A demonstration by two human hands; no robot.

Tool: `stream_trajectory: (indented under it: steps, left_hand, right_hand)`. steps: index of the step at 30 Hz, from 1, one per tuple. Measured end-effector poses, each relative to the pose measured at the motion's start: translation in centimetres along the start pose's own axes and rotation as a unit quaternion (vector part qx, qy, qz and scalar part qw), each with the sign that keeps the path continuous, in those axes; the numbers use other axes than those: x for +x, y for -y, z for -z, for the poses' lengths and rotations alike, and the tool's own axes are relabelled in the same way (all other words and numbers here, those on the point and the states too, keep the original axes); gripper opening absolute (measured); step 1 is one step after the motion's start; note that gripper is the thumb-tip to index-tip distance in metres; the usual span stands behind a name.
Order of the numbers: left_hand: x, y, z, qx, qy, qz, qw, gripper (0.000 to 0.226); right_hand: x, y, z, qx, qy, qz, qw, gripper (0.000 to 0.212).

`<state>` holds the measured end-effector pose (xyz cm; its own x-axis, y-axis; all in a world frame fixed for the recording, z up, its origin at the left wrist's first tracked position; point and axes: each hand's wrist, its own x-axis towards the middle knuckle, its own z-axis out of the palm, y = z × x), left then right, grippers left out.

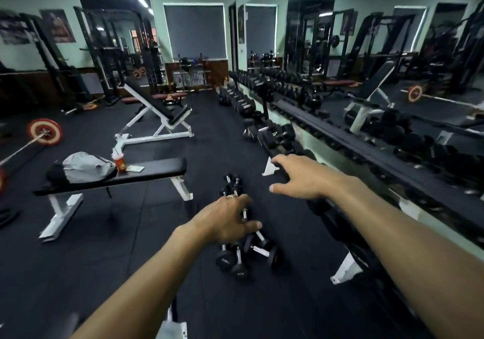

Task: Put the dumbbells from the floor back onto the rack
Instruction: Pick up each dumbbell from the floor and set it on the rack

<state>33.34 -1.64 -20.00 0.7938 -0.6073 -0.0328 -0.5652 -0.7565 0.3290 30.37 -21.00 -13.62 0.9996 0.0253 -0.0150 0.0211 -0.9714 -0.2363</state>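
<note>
Black rubber floor [199, 139] covers the whole gym room. On it, in the lower middle of the view, lies a small group of dumbbells [241, 257] with black heads and shiny metal handles; they lie close together, some touching each other, and two more [231, 182] lie a little farther away, beyond the hands.

The left hand [226, 220] is stretched out over this group. Its fingers are loosely spread and a little bent, and they hold nothing; whether the fingertips touch a handle below cannot be told, because the hand hides that part. The right hand [301, 177] reaches forward and to the right, toward the low edge of the dumbbell rack [337, 134]. This hand is also open, the fingers straight and apart, the thumb pointing left, and nothing is in it.

The rack runs along the right wall under a long mirror [392, 58], and many black dumbbells sit on it in rows, on the far part. Its white feet [345, 269] stand on the floor just beside the group of dumbbells.

To the left stands a flat bench [146, 171] with white legs. On it lie a grey bag [87, 165], a red cup [120, 162] and a small flat card-like thing. Behind it stands an inclined bench [154, 108], and far left a barbell [39, 135] with a red and white plate.
</note>
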Motion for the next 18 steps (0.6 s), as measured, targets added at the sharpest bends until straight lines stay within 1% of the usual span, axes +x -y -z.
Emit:
stream_trajectory:
  steps: [5, 9, 13, 18]
  left_hand:
    - [8.6, 5.4, -6.3, -0.041, 0.064, 0.045, 0.996, 0.06]
    - [15.9, 9.3, -11.5, -0.069, 0.109, 0.099, 0.987, 0.056]
    - [22.9, 12.7, -16.4, -0.108, 0.156, 0.162, 0.968, 0.058]
    - [29.7, 17.3, -22.9, -0.148, 0.192, 0.203, 0.949, 0.056]
  right_hand:
    - [10.0, -5.2, -7.2, 0.015, 0.072, -0.007, 0.997, 0.072]
    - [18.9, -10.0, -13.5, 0.025, 0.132, -0.001, 0.991, 0.072]
    - [27.0, -14.4, -19.5, 0.041, 0.191, 0.005, 0.981, 0.072]
    - [35.1, -19.2, -27.2, 0.053, 0.249, -0.005, 0.967, 0.073]
